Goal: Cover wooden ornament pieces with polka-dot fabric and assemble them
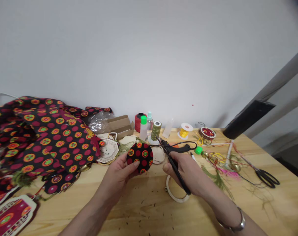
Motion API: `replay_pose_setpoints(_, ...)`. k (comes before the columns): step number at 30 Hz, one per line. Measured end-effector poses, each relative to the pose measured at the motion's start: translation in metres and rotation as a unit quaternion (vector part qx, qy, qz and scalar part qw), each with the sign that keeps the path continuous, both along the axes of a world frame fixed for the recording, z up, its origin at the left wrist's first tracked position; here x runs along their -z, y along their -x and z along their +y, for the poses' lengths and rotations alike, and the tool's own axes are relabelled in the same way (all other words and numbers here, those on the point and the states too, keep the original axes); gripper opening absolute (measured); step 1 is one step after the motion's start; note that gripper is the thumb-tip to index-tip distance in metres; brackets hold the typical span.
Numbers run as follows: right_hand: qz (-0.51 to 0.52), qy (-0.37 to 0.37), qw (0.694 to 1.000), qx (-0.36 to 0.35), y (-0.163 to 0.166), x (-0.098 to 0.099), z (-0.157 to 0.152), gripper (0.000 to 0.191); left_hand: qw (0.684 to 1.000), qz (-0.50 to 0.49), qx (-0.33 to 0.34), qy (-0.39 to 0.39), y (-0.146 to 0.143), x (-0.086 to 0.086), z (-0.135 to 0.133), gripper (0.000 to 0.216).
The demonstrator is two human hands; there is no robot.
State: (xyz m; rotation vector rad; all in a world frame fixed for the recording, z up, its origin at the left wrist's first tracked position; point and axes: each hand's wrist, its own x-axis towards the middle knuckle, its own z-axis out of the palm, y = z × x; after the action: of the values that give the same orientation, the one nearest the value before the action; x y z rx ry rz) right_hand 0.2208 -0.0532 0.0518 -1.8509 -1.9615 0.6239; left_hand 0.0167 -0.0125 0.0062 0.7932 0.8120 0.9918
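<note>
Thumb and fingertips of the left hand (119, 172) pinch a round disc (140, 157) covered in black cloth with red and orange dots. It is held upright, its face toward the camera, a little above the wooden table (149, 213). The right hand (188, 173) is to the right of the disc and is closed around the handles of black scissors (174, 151). Their long axis slants from low and right of the disc up to the blade tips, which sit just beside the disc's upper right edge; whether they touch it cannot be told. The left hand is on the disc and the right hand is near it. Left of the disc lies a heap of the same dotted fabric (52, 137). Behind the disc stand thread spools (156, 130) against a plain pale wall (149, 49). Below and to its right lies a white ring (174, 195). Far to the right, among loose threads, lies a second pair (268, 177) of black shears.
</note>
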Motion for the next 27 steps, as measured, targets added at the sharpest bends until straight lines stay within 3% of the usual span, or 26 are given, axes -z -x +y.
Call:
replay_pose_setpoints(7, -0.023, -0.014, 1.0, 0.001, 0.005, 0.005, 0.006, 0.024, 1.0, 0.0, 0.015, -0.003, -0.001, 0.002, -0.001, 0.038)
replay_pose_setpoints(15, -0.105, -0.058, 0.993, 0.017, 0.012, 0.016, 0.002, 0.036, 1.0, -0.009, -0.006, -0.003, -0.002, 0.001, -0.002, 0.034)
replay_pose_setpoints(27, -0.129, -0.061, 0.989, 0.022, 0.016, 0.018, 0.001, 0.039, 1.0, 0.0, -0.003, 0.008, -0.005, 0.011, -0.002, 0.034)
